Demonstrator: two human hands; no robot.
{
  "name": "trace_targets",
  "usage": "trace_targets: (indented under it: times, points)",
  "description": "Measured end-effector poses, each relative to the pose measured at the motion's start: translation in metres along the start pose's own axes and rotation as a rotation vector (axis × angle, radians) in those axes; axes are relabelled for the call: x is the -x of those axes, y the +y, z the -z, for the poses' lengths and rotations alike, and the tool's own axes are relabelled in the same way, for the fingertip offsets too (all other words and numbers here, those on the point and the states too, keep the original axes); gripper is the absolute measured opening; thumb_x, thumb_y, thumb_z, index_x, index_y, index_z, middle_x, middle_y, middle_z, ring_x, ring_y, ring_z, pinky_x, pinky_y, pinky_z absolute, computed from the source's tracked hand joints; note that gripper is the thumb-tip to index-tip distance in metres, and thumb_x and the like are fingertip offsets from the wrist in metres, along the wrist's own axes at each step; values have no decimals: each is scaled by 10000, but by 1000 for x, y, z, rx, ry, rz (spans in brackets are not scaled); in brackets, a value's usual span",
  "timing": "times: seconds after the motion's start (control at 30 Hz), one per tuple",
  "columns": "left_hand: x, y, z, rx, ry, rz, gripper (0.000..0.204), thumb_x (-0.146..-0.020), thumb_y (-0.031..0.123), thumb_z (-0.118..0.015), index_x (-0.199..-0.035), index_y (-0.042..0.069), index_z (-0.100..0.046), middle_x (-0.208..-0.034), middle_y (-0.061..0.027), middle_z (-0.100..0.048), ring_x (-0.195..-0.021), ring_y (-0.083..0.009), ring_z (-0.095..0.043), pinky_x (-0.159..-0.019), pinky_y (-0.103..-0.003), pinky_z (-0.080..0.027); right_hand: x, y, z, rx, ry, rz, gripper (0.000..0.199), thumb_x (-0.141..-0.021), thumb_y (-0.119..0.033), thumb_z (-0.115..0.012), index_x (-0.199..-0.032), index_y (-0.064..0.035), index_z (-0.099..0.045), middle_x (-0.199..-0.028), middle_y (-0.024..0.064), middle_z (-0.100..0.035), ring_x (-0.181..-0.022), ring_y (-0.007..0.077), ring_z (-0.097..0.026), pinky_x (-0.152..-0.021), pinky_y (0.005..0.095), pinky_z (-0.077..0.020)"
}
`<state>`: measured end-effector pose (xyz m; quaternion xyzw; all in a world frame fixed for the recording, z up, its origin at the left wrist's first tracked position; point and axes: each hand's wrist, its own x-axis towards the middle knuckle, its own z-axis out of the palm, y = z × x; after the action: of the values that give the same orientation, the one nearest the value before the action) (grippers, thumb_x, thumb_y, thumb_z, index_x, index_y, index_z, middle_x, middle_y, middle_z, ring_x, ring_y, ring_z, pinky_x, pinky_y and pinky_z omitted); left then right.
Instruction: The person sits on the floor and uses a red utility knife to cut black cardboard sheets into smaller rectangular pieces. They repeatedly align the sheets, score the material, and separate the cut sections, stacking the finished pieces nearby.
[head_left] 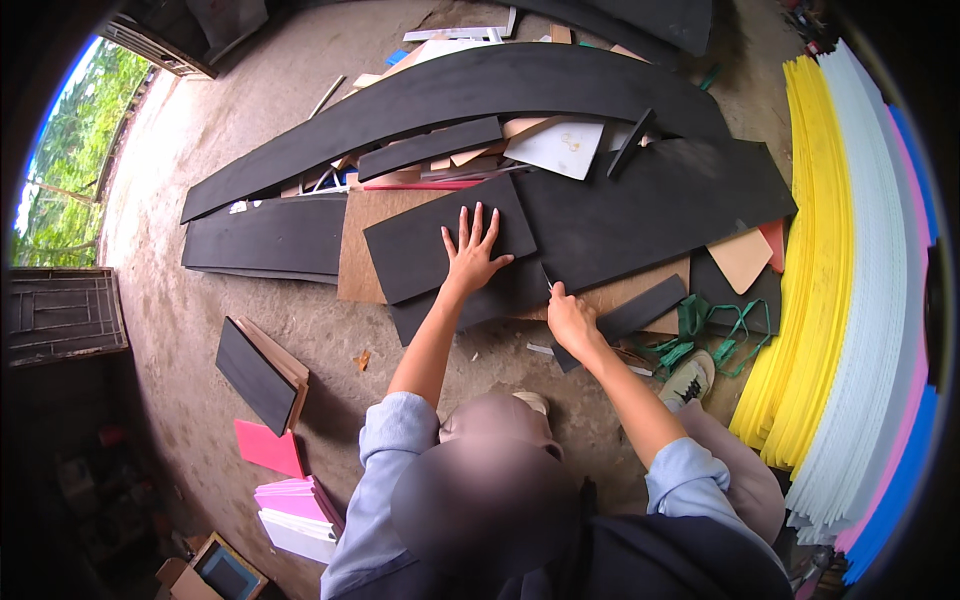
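My left hand (472, 255) lies flat with spread fingers on a rectangular black foam piece (410, 258). This piece rests at a slant over a larger black foam sheet (650, 210) and a brown board (360, 230). To the right of the rectangle, my right hand (572, 320) is closed around a knife (547, 281). Its thin blade points away from me, close to the rectangle's near right corner, over the larger sheet. My fist hides the handle. Whether the blade touches the foam, I cannot tell.
A long curved black strip (450, 95) and mixed offcuts lie beyond. Tall yellow sheets (800, 270) and pale blue sheets (865, 270) stand at right. Green straps (690, 335) lie near my shoe. Black-and-tan blocks (262, 370), a red sheet (268, 447) and pink-white pieces (298, 515) lie left.
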<state>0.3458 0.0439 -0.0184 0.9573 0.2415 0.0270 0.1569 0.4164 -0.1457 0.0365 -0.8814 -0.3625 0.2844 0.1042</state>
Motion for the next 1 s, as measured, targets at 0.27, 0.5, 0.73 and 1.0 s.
trace_targets:
  times: [0.27,0.5,0.73,1.0]
  points:
    - [2,-1,-3,16,-12,-8,822,-757,533,-541,-1404,243,-125,-1469,-79,-5,-1345,-305,44,-970,-644,15,44,17,-15,67,-38,-24,153,-854,-110,-413,-944,13,-404,-735,242,-615,-743,380,-621,-636,454,-504]
    - [1,-2,-1,28,-11,-12,825,-750,507,-567,-1402,242,-137,-1468,-78,-23,-1345,-311,35,-968,-650,2,60,24,-21,85,-64,-43,161,-863,-137,-409,-930,9,-413,-747,259,-608,-747,378,-620,-655,474,-493]
    - [-6,34,14,-243,-43,133,779,-711,374,-628,-1360,137,-267,-1415,-166,-183,-1291,-414,-154,-985,-636,-98,26,38,63,-201,-321,-43,228,-896,-212,-390,-888,13,-427,-592,167,-576,-488,261,-589,-503,381,-469]
    - [-4,76,-5,-80,245,-78,542,-727,295,-647,-1225,189,-461,-1359,-60,-328,-1296,-251,-233,-1005,-561,-204,-72,13,42,-52,249,37,225,-898,-267,-400,-943,-46,-404,-678,222,-603,-672,411,-597,-582,499,-475]
